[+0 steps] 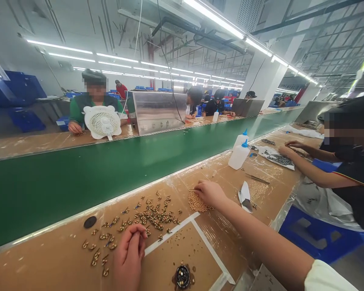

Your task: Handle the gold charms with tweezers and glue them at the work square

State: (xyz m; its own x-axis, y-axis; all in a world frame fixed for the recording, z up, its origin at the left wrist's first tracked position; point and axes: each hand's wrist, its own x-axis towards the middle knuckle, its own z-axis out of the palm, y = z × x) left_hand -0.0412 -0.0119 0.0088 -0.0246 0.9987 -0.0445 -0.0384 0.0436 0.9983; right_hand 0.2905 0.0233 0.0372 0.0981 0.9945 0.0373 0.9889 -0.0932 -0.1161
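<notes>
My right hand [210, 195] reaches over a pile of small beige bead-like pieces [197, 203]. Its fingers are pinched, and a thin stick-like thing [192, 190] pokes out from their tips. My left hand [130, 250] is curled closed at the near edge of a spread of small brass-coloured and dark metal parts [153, 214]. What it holds, if anything, is hidden by the fingers. A small round black dish [182, 277] with a wet-looking dark inside sits between my arms, with dark spots around it.
A green conveyor belt [115, 169] runs beyond the brown table [42, 258]. White bottles with blue tips [239, 157], tweezers [257, 178] and a white wrapper [244, 196] lie to the right. A black disc [90, 222] is at left. A co-worker's hands [286, 150] work at right.
</notes>
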